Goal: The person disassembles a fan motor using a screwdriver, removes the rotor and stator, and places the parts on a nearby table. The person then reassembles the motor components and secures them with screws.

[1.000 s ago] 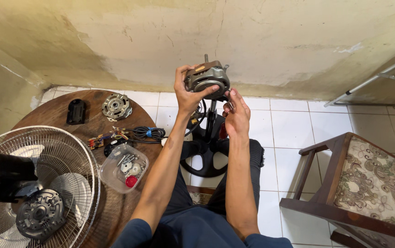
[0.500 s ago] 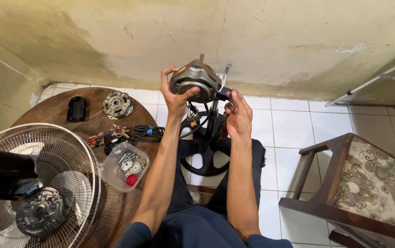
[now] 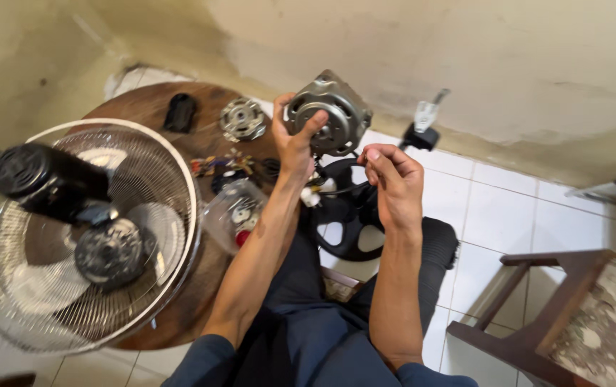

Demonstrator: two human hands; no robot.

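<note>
Left hand (image 3: pixel 295 143) clamped on grey fan motor (image 3: pixel 329 111), raised above lap. Right hand (image 3: pixel 392 183) pinching black wire (image 3: pixel 347 188) under motor. Wire fan guard (image 3: pixel 78 236) on round wooden counter (image 3: pixel 146 107), left.

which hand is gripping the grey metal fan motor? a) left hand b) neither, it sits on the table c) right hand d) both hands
a) The left hand is wrapped around the fan motor, holding it up, while the right hand pinches the wires below it.
</note>
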